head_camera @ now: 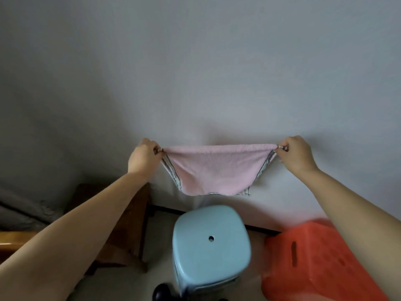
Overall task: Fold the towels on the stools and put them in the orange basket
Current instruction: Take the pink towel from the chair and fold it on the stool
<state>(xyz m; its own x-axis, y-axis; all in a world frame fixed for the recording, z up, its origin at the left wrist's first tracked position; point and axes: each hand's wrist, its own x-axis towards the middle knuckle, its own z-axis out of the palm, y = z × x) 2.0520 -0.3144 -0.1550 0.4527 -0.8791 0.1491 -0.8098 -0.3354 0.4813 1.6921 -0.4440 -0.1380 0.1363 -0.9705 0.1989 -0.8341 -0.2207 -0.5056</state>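
Note:
A pink towel (213,168) with striped end borders hangs in the air in front of the grey wall, folded over so it sags in a curve. My left hand (144,156) pinches its left corners and my right hand (298,154) pinches its right corners, both at the same height. Below the towel stands a light blue stool (211,246) with a small hole in its bare seat. The orange basket (314,263) sits on the floor to the right of the stool, partly hidden by my right forearm.
A dark wooden piece of furniture (128,231) stands left of the stool against the wall. Grey fabric (23,210) lies at the far left above a wooden edge. A small black object (161,292) sits on the floor by the stool's base.

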